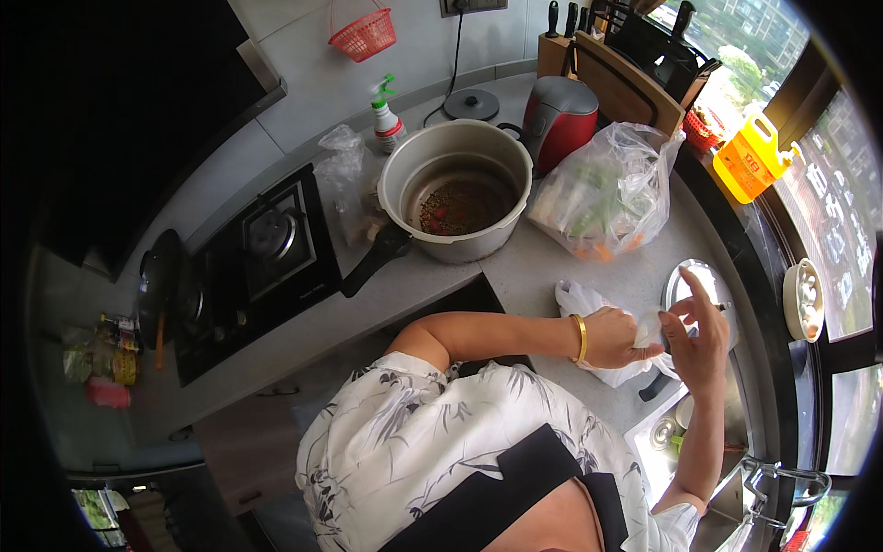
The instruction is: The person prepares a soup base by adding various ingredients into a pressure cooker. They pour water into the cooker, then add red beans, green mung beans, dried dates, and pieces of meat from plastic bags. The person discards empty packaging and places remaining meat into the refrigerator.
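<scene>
My left hand (610, 338), with a gold bracelet at the wrist, grips the gathered top of a white plastic bag (586, 300) on the counter. Facing it, my right hand (700, 338) has its index finger raised and its thumb at the bag's thin, stretched end (648, 328). Whether the right fingers pinch that plastic, I cannot tell. Beyond the right hand lies a round metal lid (693, 276), partly covered by the fingers. What the white bag contains is hidden.
A deep metal pot (455, 248), with spices and red pieces inside, points its black handle (378, 259) towards the gas hob (321, 276). A clear bag of vegetables (607, 186), a red kettle (562, 124) and a spray bottle (388, 124) stand behind. The sink (648, 431) is at right.
</scene>
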Demonstrator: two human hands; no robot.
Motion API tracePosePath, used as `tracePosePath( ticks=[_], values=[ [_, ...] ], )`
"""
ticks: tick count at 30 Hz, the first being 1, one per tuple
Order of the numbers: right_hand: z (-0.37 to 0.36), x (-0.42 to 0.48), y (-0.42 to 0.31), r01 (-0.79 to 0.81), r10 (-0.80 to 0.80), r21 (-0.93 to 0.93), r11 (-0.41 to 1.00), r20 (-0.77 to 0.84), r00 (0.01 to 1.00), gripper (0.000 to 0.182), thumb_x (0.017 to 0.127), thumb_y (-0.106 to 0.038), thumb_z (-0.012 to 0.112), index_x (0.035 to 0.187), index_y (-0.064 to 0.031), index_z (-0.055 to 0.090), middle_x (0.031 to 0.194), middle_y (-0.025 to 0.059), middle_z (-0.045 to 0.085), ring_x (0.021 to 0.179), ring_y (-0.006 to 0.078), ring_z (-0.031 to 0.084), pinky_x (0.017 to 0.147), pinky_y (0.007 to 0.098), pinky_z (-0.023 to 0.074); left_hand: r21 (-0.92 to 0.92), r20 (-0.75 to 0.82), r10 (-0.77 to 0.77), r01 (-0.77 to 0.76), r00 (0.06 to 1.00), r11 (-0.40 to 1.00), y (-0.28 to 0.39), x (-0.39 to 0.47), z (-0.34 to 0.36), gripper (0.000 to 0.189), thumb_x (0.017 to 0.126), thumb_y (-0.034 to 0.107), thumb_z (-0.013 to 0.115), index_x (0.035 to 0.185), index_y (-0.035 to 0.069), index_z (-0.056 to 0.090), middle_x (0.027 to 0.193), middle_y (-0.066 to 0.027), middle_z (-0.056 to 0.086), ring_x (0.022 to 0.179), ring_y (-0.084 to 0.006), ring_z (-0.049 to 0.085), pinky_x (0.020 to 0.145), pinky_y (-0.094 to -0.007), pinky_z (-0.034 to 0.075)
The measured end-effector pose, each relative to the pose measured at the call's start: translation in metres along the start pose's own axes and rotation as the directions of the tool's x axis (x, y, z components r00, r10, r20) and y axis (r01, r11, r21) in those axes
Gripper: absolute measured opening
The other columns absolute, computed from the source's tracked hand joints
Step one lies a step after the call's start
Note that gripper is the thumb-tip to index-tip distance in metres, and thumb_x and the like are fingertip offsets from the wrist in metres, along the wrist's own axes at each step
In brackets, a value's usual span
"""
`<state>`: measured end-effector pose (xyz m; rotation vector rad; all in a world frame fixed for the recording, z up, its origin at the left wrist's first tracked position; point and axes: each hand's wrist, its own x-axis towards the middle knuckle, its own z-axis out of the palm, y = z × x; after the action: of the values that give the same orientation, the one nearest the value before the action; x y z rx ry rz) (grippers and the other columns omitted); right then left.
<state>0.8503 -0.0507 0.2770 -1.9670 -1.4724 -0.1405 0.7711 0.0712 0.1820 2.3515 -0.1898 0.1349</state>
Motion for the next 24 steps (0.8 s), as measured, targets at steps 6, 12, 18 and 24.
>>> tracePosePath(
  ticks=[6, 12, 18, 24],
  values=[
    [-0.007, -0.025, 0.020, -0.068, 0.097, -0.090, 0.994, 0.385, 0.918, 0.073, 0.066, -0.042, 0.071, 0.125, -0.0071, 0.046, 0.093, 0.0089, 0.063, 0.078, 0.0244, 0.057, 0.079, 0.0344, 0.0385, -0.339, 0.215, -0.108, 0.178, 0.971, 0.924, -0.013, 0.001, -0.010, 0.069, 0.090, 0.059, 0.026, 0.071, 0.003, 0.061, 0.053, -0.0127, 0.055, 0.055, -0.0255, 0.059, 0.055, -0.0339, 0.046],
    [0.006, -0.049, 0.023, -0.246, 0.248, -0.040, 0.968, 0.249, 0.936, 0.010, 0.075, -0.010, 0.066, 0.078, -0.0022, 0.062, 0.063, 0.0099, 0.057, 0.061, 0.0264, 0.055, 0.060, 0.0352, 0.0417, -0.604, 0.423, -0.097, 0.360, 0.901, 0.712, -0.014, 0.010, -0.030, 0.056, 0.090, 0.053, 0.042, 0.076, 0.003, 0.063, 0.056, -0.0059, 0.058, 0.045, -0.0085, 0.053, 0.041, -0.0234, 0.039],
    [0.013, -0.063, 0.002, -0.295, 0.244, 0.175, 0.939, 0.261, 0.934, 0.016, 0.077, -0.017, 0.068, 0.081, -0.0028, 0.063, 0.063, 0.0108, 0.058, 0.057, 0.0259, 0.054, 0.056, 0.0349, 0.0415, -0.786, 0.365, -0.145, 0.388, 0.920, 0.481, -0.020, 0.010, -0.028, 0.013, 0.074, 0.013, 0.068, 0.077, 0.001, 0.061, 0.068, -0.0062, 0.062, 0.053, -0.0076, 0.053, 0.046, -0.0211, 0.041],
    [0.030, -0.056, 0.020, -0.324, 0.365, 0.614, 0.720, 0.062, 0.929, 0.024, 0.087, -0.016, 0.057, 0.101, 0.0024, 0.059, 0.087, 0.0072, 0.063, 0.085, 0.0118, 0.057, 0.078, 0.0281, 0.0436, -0.630, 0.135, 0.212, -0.082, 0.968, 0.772, -0.025, 0.001, -0.029, 0.010, 0.069, 0.004, 0.067, 0.073, 0.005, 0.058, 0.067, -0.0018, 0.059, 0.061, -0.0121, 0.055, 0.058, -0.0273, 0.044]
  ],
)
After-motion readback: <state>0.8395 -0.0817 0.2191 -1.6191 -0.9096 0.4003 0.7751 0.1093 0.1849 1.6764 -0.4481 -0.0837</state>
